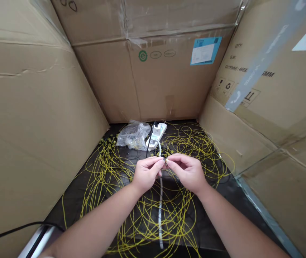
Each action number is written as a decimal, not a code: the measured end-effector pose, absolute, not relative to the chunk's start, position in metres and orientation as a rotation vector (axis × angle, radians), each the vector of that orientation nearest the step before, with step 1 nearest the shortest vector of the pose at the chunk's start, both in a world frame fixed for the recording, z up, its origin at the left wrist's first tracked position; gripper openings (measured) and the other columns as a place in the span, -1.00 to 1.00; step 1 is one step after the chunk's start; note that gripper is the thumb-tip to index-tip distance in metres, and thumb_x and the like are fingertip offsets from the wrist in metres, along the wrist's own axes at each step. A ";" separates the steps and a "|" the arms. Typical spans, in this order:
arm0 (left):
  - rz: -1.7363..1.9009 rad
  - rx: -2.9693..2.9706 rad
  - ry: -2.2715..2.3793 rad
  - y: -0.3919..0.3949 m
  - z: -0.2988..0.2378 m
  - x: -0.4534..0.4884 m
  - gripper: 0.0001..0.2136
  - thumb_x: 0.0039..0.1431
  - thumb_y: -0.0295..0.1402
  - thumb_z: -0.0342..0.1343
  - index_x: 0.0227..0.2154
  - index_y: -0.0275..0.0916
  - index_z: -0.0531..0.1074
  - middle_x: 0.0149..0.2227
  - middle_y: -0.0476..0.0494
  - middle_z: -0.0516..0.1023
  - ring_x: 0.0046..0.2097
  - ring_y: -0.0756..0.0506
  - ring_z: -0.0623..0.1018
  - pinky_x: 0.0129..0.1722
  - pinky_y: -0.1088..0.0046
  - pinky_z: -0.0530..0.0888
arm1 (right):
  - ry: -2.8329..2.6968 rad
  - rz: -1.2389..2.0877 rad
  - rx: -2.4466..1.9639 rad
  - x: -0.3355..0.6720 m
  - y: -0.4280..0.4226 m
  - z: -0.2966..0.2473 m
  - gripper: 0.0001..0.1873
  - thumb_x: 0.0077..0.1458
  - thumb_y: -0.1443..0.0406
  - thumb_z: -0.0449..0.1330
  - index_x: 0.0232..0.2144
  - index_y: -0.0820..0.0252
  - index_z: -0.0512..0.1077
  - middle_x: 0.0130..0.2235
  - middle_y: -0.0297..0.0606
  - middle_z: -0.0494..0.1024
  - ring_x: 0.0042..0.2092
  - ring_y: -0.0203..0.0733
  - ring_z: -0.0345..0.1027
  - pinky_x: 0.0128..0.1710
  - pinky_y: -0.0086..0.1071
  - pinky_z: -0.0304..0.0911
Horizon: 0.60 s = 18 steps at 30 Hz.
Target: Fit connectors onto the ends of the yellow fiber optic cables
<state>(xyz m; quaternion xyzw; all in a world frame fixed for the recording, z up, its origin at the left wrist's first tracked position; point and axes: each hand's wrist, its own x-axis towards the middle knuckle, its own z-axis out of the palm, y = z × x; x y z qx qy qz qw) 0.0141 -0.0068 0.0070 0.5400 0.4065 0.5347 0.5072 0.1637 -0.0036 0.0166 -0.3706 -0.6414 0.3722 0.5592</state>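
My left hand (147, 173) and my right hand (187, 172) meet fingertip to fingertip above the middle of the dark table. Both are closed in a pinch. Between the fingertips shows a tiny black piece (164, 159), with a small yellowish end (167, 161) at the right fingers. Their exact kind is too small to make out. Loose yellow wires (104, 172) lie in tangles to the left, to the right and below my hands. A white cable (161, 211) runs beneath them toward the front edge.
Behind my hands lie a white power strip (157, 135) with a black plug (156, 125) and a clear plastic bag (134, 135). Tall cardboard boxes (153, 86) wall in the left, back and right. A black cable (21, 227) crosses the lower left.
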 end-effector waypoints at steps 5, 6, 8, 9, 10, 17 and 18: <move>1.260 1.325 0.949 -0.007 0.006 0.012 -0.77 0.05 -0.24 0.12 -0.40 -0.32 0.54 -0.57 -0.05 0.38 -0.62 0.12 0.30 -0.70 0.60 0.23 | -1.432 1.005 -0.875 0.163 -0.005 0.017 -0.90 -0.05 0.29 0.24 -0.42 0.20 0.49 -0.41 -0.25 0.55 -0.40 -0.21 0.46 -0.38 -0.34 0.45; 1.261 1.331 0.946 -0.007 0.006 0.012 -0.77 0.05 -0.24 0.12 -0.38 -0.31 0.54 -0.57 -0.04 0.38 -0.62 0.11 0.30 -0.70 0.60 0.23 | -1.428 1.003 -0.873 0.163 -0.005 0.017 -0.90 -0.06 0.28 0.24 -0.42 0.20 0.49 -0.41 -0.24 0.56 -0.40 -0.21 0.46 -0.37 -0.33 0.45; 1.272 1.356 0.950 -0.006 0.006 0.012 -0.79 0.06 -0.26 0.12 -0.37 -0.30 0.55 -0.56 -0.05 0.38 -0.61 0.11 0.31 -0.69 0.60 0.25 | -1.429 0.987 -0.871 0.162 -0.004 0.016 -0.90 -0.06 0.29 0.24 -0.42 0.20 0.49 -0.40 -0.23 0.55 -0.39 -0.21 0.46 -0.36 -0.32 0.45; 1.281 1.373 0.957 -0.006 0.006 0.012 -0.79 0.06 -0.27 0.12 -0.37 -0.30 0.55 -0.55 -0.06 0.39 -0.60 0.10 0.32 -0.68 0.60 0.26 | -1.432 0.972 -0.873 0.162 -0.004 0.016 -0.90 -0.06 0.29 0.24 -0.42 0.19 0.49 -0.39 -0.23 0.55 -0.39 -0.21 0.46 -0.36 -0.32 0.45; 1.292 1.392 0.965 -0.007 0.007 0.012 -0.80 0.06 -0.28 0.12 -0.38 -0.30 0.55 -0.54 -0.07 0.40 -0.59 0.10 0.33 -0.67 0.60 0.28 | -1.436 0.955 -0.878 0.162 -0.004 0.015 -0.90 -0.06 0.30 0.24 -0.42 0.19 0.49 -0.38 -0.23 0.55 -0.38 -0.21 0.46 -0.36 -0.32 0.44; 1.342 1.513 0.991 -0.008 0.011 0.012 -0.80 0.07 -0.30 0.11 -0.51 -0.31 0.52 -0.57 -0.05 0.39 -0.58 0.08 0.35 -0.59 0.55 0.34 | -1.514 0.919 -0.883 0.161 -0.006 0.016 -0.92 -0.01 0.30 0.21 -0.44 0.19 0.50 -0.41 -0.23 0.54 -0.41 -0.22 0.43 -0.37 -0.33 0.41; 1.337 1.493 0.989 -0.008 0.010 0.012 -0.81 0.07 -0.30 0.11 -0.50 -0.31 0.52 -0.58 -0.05 0.39 -0.58 0.08 0.35 -0.59 0.55 0.34 | -1.512 0.924 -0.881 0.161 -0.006 0.016 -0.92 -0.01 0.30 0.21 -0.44 0.18 0.50 -0.41 -0.24 0.54 -0.41 -0.23 0.43 -0.37 -0.33 0.41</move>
